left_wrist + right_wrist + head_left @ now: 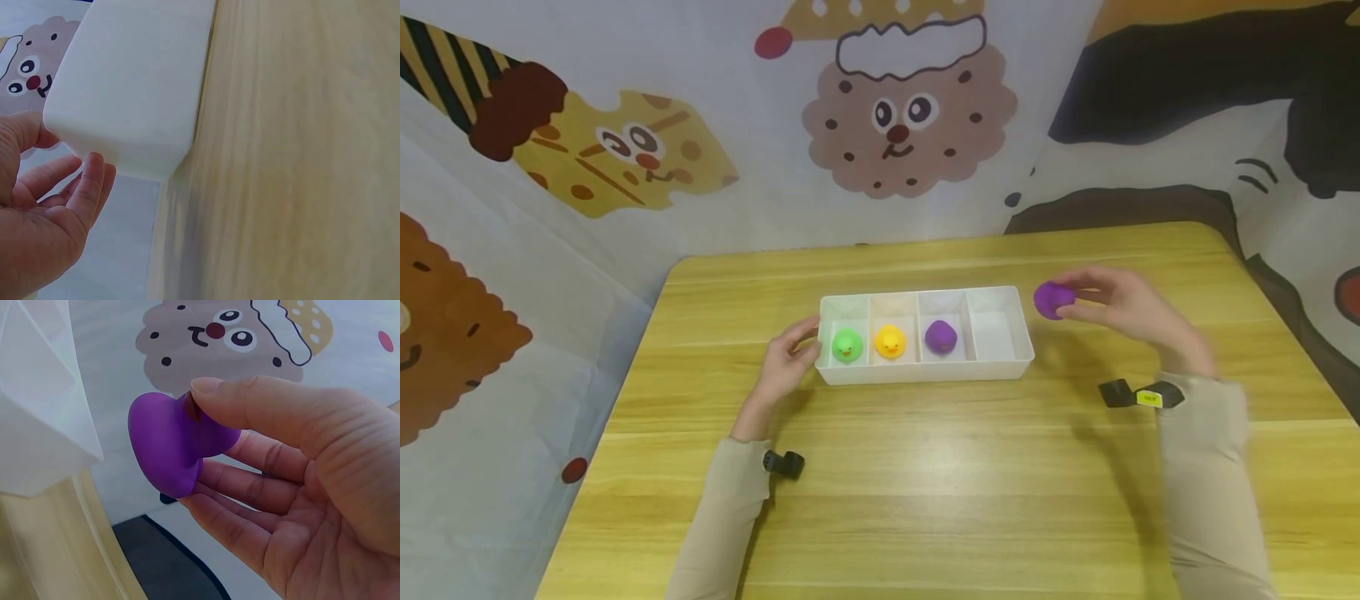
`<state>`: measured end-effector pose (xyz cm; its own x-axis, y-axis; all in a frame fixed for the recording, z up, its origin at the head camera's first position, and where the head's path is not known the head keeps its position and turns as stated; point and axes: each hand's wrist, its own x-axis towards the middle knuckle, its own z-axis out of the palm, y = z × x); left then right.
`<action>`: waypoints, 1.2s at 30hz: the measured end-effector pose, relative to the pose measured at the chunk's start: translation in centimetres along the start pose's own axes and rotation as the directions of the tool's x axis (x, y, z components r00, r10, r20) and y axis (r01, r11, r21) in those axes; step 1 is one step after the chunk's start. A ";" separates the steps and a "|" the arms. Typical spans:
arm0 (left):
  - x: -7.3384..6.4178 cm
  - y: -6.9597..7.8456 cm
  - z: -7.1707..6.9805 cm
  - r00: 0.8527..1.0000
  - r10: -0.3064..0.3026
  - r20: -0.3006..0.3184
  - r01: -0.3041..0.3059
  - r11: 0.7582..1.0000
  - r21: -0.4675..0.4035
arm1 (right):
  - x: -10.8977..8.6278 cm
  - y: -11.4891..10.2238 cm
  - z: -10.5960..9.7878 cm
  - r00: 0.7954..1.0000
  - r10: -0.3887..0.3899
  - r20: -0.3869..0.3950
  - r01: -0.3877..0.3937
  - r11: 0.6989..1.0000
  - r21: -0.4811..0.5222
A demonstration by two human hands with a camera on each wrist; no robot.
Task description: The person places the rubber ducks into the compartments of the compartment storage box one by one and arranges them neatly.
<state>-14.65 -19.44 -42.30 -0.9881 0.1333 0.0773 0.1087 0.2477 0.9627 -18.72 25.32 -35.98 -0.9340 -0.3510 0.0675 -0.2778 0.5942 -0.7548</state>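
My right hand [1112,304] pinches a purple toy duck [159,444] between thumb and fingertips, off the right end of a white divided box [925,372]. The duck's dark orange beak lies by the thumb tip in the right wrist view. At the box's left end, my left hand [786,362] holds the end wall, its fingertips [94,165] against the outside. Inside, from left to right, sit a green duck [847,345], a yellow duck [891,342] and another purple duck [941,337], each in its own compartment. The right-end compartment [1000,333] shows its white floor.
The box stands on a wood-grain table [910,483] toward its far side. Behind the table hangs a cloth [760,208] printed with cartoon biscuits and cheese. Small black cameras are strapped at both wrists, over beige sleeves [1210,483].
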 end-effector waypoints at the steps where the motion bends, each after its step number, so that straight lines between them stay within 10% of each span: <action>1: 0.0 0.0 0.0 1.000 -0.001 0.001 0.001 1.000 -0.001 | 0.1 -0.1 0.1 1.000 -0.009 0.000 0.009 1.000 0.000; 36: 0.0 -0.2 0.0 1.000 0.001 -0.008 -0.001 1.000 -0.012 | 3.3 -0.5 4.8 0.967 -0.184 0.179 0.172 0.982 0.080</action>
<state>-14.71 -19.43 -42.48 -0.9888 0.1262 0.0799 0.1082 0.2365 0.9656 -20.54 20.37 -38.53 -0.8114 -0.5779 0.0868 -0.4150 0.4651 -0.7820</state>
